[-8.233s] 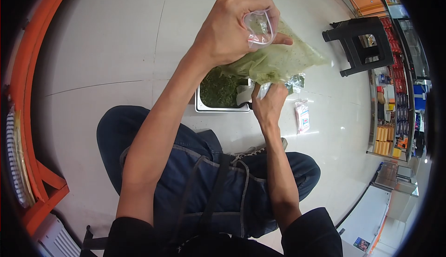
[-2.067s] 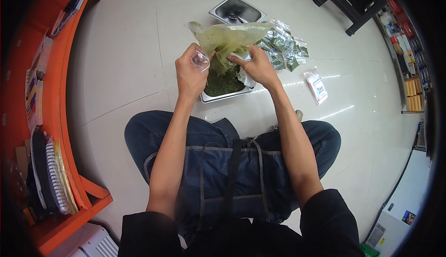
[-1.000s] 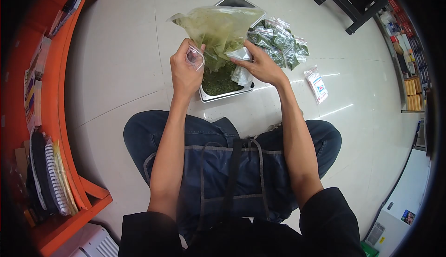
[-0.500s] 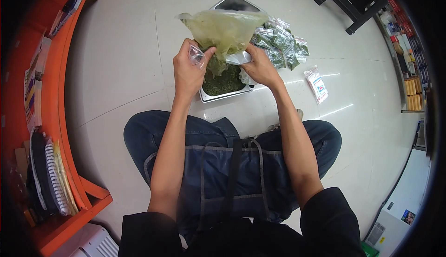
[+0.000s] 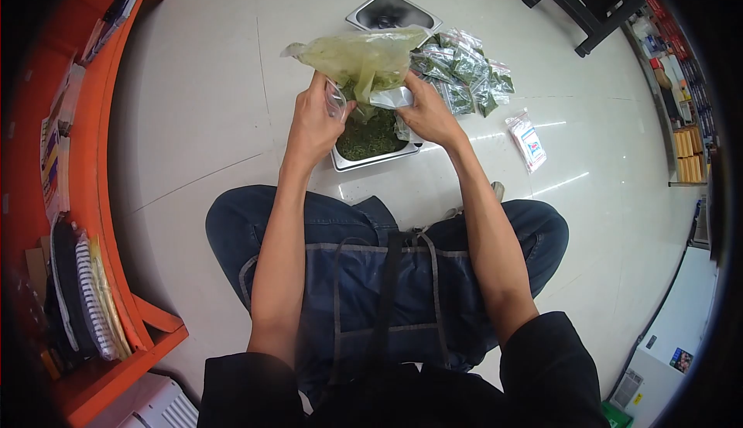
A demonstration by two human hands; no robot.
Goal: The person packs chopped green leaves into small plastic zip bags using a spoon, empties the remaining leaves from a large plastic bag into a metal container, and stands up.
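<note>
A cloudy yellow-green plastic bag (image 5: 348, 53) is held up between my two hands, above a steel pan (image 5: 364, 167) of crumbled dried green leaves (image 5: 373, 140). My left hand (image 5: 313, 126) is closed on the bag's left side, with a piece of clear plastic (image 5: 335, 101) at its fingers. On the other side, my right hand (image 5: 431, 114) grips the bag; a whitish, shiny flat piece (image 5: 392, 98) lies by its thumb, its kind unclear. My fingertips are partly hidden behind the plastic.
Behind the bag stands another steel pan (image 5: 395, 10). Several zip bags of green leaves (image 5: 464, 72) are heaped to the right, with a packet of plastic bags (image 5: 528, 142) nearer. An orange shelf (image 5: 124, 157) runs along the left; a black stool (image 5: 584, 2) stands far right.
Both hands have shifted slightly left with the plastic bag, and its top has sunk and tilted. More of the steel pan behind it now shows.
</note>
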